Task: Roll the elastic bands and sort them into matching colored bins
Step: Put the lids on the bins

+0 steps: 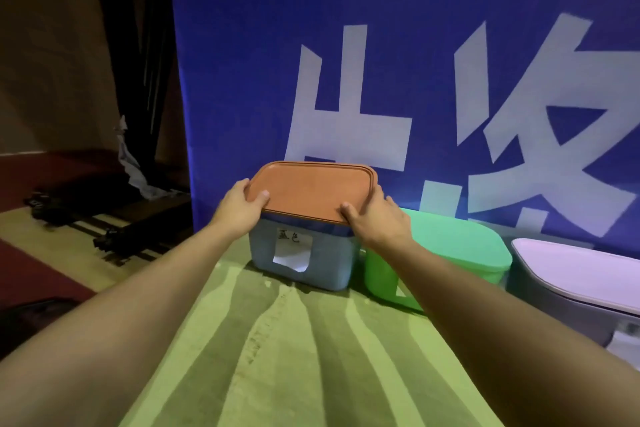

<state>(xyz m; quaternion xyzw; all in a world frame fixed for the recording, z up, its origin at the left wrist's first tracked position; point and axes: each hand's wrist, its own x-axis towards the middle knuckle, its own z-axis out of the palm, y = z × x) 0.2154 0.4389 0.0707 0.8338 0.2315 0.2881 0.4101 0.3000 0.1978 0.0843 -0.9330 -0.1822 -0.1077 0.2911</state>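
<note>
Bins stand in a row on the green striped cloth [277, 357], and the blue bin [304, 260] at the left end sits straight beneath the grip. Both hands hold its orange lid [311, 189]: the left hand [239, 208] clasps the lid's left end with the thumb on top, the right hand [374, 218] clasps the right end likewise. A white paper label [292, 253] hangs on the bin's front wall. Just right of it stands the green bin [450, 253], then the pale lilac bin [571, 284]. A blue banner [381, 45] with white characters hangs behind. No elastic bands can be seen.
</note>
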